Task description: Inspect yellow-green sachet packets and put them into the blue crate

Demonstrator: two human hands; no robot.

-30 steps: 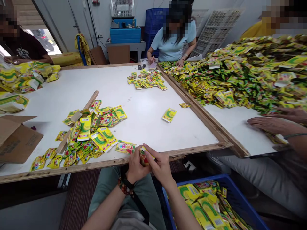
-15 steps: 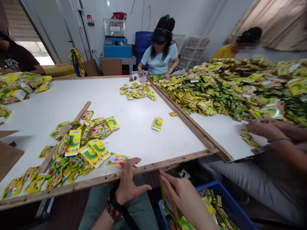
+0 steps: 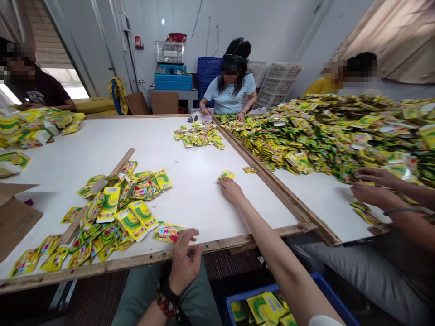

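My right hand (image 3: 231,190) stretches far across the white table (image 3: 193,172), its fingertips at the near edge of a small yellow sachet (image 3: 226,175). Whether those fingers grip the sachet is hard to see. My left hand (image 3: 183,256), with a beaded bracelet (image 3: 166,302) on the wrist, hangs open over the table's wooden front edge (image 3: 217,244). It is nearest a sachet with red lettering (image 3: 167,232), its fingertips just beside it. A loose pile of yellow-green sachets (image 3: 117,213) spreads to the left of that sachet.
A blue crate (image 3: 272,294) of sachets stands below the table. A wooden strip (image 3: 102,190) lies under the pile, and a cardboard box (image 3: 13,222) juts in at left. A co-worker's hands (image 3: 372,185) work beside a huge sachet heap (image 3: 333,136) at right.
My right hand has moved from above the blue crate out across the table to the yellow sachet. My left hand has stayed near the front edge, and the view has tilted slightly upward.
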